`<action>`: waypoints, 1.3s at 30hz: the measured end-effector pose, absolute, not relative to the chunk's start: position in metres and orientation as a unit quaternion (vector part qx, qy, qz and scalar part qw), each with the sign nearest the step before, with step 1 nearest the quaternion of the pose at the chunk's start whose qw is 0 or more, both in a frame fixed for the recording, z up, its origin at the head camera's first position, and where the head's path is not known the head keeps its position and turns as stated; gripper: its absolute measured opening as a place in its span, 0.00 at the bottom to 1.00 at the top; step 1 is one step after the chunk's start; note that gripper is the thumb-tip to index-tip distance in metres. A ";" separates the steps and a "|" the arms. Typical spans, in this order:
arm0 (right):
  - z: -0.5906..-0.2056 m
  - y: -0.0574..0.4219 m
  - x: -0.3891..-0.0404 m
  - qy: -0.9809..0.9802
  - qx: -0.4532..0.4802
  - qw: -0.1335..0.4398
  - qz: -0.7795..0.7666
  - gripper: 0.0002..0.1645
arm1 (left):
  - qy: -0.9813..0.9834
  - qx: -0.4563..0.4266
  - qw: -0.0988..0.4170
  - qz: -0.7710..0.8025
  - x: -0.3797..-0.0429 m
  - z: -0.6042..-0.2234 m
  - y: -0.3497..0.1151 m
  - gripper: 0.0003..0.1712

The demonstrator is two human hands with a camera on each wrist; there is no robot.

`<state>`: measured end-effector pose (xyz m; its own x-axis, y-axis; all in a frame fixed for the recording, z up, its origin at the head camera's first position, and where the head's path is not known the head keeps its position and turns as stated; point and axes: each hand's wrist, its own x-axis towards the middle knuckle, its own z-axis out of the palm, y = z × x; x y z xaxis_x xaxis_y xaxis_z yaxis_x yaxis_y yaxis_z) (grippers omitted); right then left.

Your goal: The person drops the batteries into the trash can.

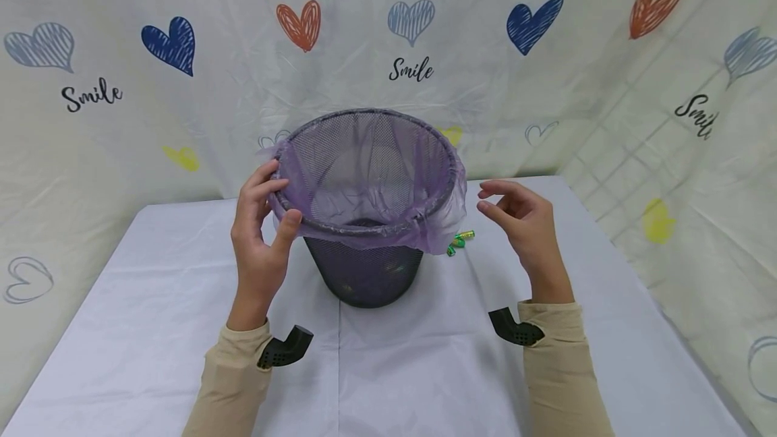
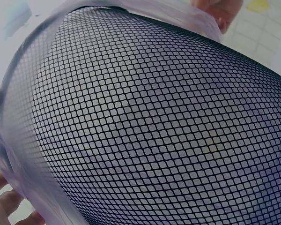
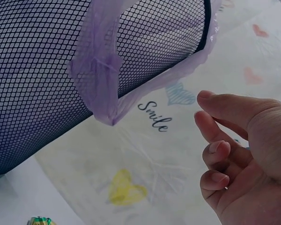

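A dark mesh wastebasket [image 1: 367, 278] stands on the table, lined with a thin purple plastic bag [image 1: 440, 228] folded out over its rim. My left hand [image 1: 261, 241] holds the rim's left side, fingers curved along the edge and thumb at the front left. In the left wrist view, the mesh wall fills most of the picture and fingertips [image 2: 9, 201] show beside the bag. To the right of the bag, my right hand [image 1: 516, 218] hangs in the air with fingers loosely bent, holding nothing. In the right wrist view, a bag corner [image 3: 105, 105] droops outside the rim.
Several small green and gold foil-wrapped pieces [image 1: 459, 241] lie on the white-covered table [image 1: 182, 275], right of the wastebasket. Behind the table hangs a pale cloth [image 1: 346, 79] printed with hearts and "Smile". Dark curved pieces [image 1: 285, 346] sit on both sleeves.
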<state>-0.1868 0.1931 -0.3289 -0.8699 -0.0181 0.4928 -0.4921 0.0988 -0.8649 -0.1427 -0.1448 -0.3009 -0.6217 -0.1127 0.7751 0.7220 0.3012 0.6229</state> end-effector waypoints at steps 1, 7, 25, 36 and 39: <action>-0.330 0.193 -0.187 -0.720 0.175 0.182 0.647 0.16 | -0.712 -0.214 0.379 -0.551 -0.143 -0.301 -0.145 0.28; -0.336 0.193 -0.188 -0.729 0.162 0.177 0.641 0.15 | -0.709 -0.218 0.380 -0.552 -0.143 -0.302 -0.145 0.29; -0.363 0.204 -0.201 -0.758 0.130 0.175 0.615 0.18 | -0.710 -0.218 0.381 -0.551 -0.144 -0.303 -0.145 0.28; -0.369 0.206 -0.205 -0.762 0.119 0.172 0.613 0.18 | -0.713 -0.214 0.378 -0.551 -0.143 -0.302 -0.145 0.28; -0.370 0.206 -0.206 -0.760 0.121 0.171 0.616 0.19 | -0.714 -0.214 0.377 -0.550 -0.143 -0.302 -0.145 0.28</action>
<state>-0.2059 0.2065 -0.3703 -0.9124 0.0266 0.4085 -0.3941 0.2129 -0.8941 -0.1426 -0.1452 -0.3019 -0.6240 -0.1103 0.7736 0.7202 0.3031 0.6240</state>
